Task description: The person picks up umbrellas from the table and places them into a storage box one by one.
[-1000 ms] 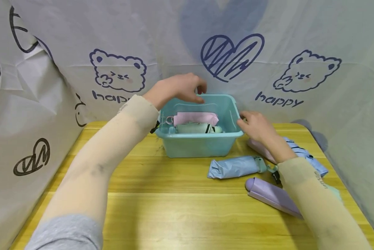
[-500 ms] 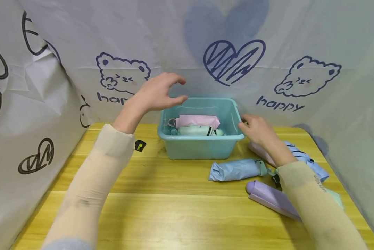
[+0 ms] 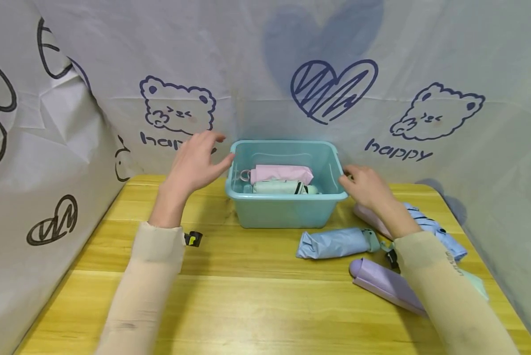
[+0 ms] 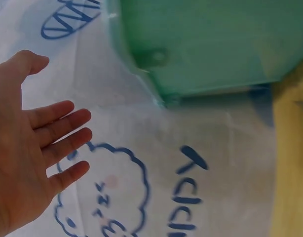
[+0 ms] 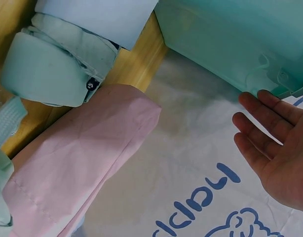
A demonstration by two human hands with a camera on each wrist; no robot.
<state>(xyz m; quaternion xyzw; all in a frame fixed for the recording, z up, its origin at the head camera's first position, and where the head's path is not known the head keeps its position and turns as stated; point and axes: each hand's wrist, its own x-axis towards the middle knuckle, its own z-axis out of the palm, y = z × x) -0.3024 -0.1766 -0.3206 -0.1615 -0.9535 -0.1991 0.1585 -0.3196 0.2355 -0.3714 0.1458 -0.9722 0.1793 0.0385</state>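
My left hand (image 3: 196, 165) is raised just left of a teal plastic bin (image 3: 287, 197), fingers spread and holding nothing. In the left wrist view its palm and straight fingers (image 4: 62, 143) stand apart from the bin wall. My right hand (image 3: 366, 186) is at the bin's right rim, and in the right wrist view its extended fingertips meet the outer wall. Inside the bin lie a pink folded umbrella (image 3: 283, 173) with a ring strap and a pale green folded umbrella (image 3: 276, 187). A light blue folded umbrella (image 3: 336, 243) with a green cap lies in front.
Right of the bin, partly behind my right arm, lie a lilac folded umbrella (image 3: 387, 283), a blue striped one (image 3: 436, 229), a dusty pink one (image 5: 82, 158) and a mint one (image 3: 474, 283). A printed white cloth (image 3: 256, 64) hangs directly behind the wooden table (image 3: 230, 305).
My left hand has moved from above the bin leftward and down to beside its left rim, its fingers spreading. My right hand stays at the right rim; the umbrellas stay put.
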